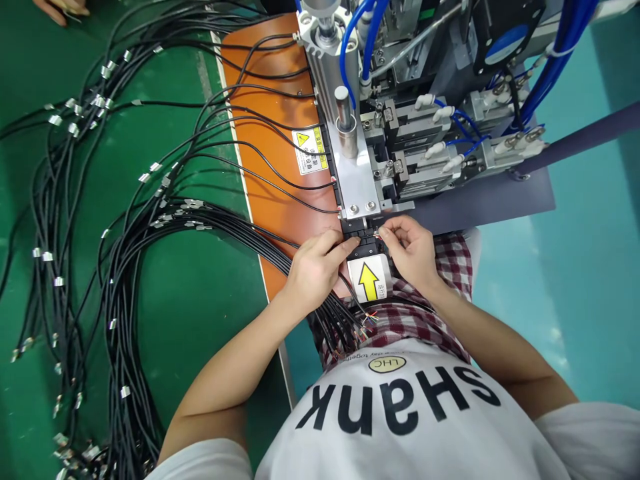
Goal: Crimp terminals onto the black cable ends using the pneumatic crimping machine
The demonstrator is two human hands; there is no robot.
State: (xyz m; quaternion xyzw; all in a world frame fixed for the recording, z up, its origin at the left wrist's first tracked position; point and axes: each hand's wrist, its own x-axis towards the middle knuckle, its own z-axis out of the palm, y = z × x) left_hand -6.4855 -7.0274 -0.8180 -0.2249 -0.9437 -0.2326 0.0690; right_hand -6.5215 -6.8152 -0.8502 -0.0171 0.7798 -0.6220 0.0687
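My left hand (315, 267) is curled over a black cable (280, 243), its fingertips pressed against the black fixture (364, 235) at the front of the machine. My right hand (407, 248) pinches thin coloured wire ends beside the same fixture, just above a white label with a yellow arrow (369, 280). A bunch of black cables (340, 323) with stripped coloured ends lies across my lap under both wrists.
The metal machine (400, 133) with blue air hoses stands on an orange plate (273, 147). Several black cables (125, 220) with metal clips spread over the green table on the left. Another person's hand (60, 8) shows at the top left corner.
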